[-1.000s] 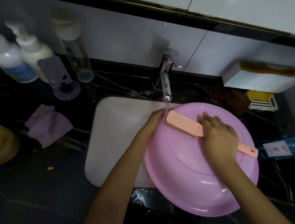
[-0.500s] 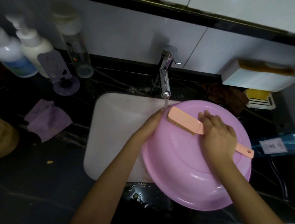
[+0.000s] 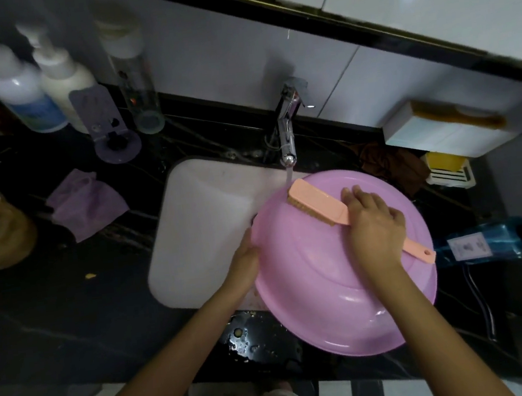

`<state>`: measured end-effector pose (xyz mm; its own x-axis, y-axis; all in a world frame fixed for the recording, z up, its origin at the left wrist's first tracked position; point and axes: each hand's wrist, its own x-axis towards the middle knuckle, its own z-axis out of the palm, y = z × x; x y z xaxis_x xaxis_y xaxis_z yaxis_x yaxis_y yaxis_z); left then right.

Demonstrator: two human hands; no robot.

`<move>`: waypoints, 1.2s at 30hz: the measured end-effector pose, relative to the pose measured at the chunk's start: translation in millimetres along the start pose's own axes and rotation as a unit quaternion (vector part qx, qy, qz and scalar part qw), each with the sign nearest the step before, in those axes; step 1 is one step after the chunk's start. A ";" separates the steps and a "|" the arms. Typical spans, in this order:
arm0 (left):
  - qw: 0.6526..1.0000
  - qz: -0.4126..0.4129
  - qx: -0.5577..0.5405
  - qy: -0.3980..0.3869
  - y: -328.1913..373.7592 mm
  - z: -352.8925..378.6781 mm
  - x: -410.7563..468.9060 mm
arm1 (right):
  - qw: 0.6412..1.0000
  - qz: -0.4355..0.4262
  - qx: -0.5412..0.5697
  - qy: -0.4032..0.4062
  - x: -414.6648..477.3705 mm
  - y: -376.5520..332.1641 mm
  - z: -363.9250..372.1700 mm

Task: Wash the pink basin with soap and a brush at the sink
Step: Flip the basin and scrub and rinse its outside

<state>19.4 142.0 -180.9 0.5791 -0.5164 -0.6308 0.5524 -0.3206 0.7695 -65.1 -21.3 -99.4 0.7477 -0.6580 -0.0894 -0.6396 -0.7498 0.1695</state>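
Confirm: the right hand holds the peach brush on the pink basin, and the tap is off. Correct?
No: the tap is running, as the head view shows. The right hand holds the peach brush on the pink basin.

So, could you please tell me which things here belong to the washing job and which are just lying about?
In use: basin, brush, tap, sink, left hand, right hand.
Lying about: purple cloth, pump bottles, blue bottle.

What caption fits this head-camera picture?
Right hand presses a brush on the pink basin; left hand grips its rim.
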 end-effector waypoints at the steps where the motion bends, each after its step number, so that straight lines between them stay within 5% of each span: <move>1: 1.000 -0.001 -0.015 -0.001 -4.0 -1.4 4.1 | 1.000 -0.008 -0.017 -0.009 2.5 -0.3 -3.0; 8: 0.996 -0.033 -0.082 -0.011 20.9 -10.7 48.7 | 0.993 -0.076 -0.060 0.062 2.8 17.0 -9.8; 14: 0.994 0.016 -0.079 -0.080 67.8 11.5 76.4 | 0.982 -0.182 0.054 -0.005 -3.2 52.1 6.5; 23: 0.986 0.109 0.084 -0.094 49.6 27.7 83.2 | 0.991 -0.098 0.039 0.077 -4.5 33.1 19.2; 28: 0.979 0.166 0.007 -0.119 50.0 41.3 71.4 | 0.993 -0.080 0.030 0.086 -0.6 23.9 17.5; 32: 0.980 0.111 -0.020 -0.165 63.8 36.4 87.7 | 0.993 -0.086 0.007 0.082 3.3 21.3 16.4; 36: 0.992 0.034 -0.038 -0.116 45.9 30.8 95.7 | 0.994 -0.079 -0.005 0.073 11.8 10.3 12.3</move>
<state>81.7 53.5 -202.9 0.4678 -0.7064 -0.5311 0.5651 -0.2230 0.7943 -65.0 -37.6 -110.8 0.8568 -0.5149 0.0285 -0.5115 -0.8415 0.1741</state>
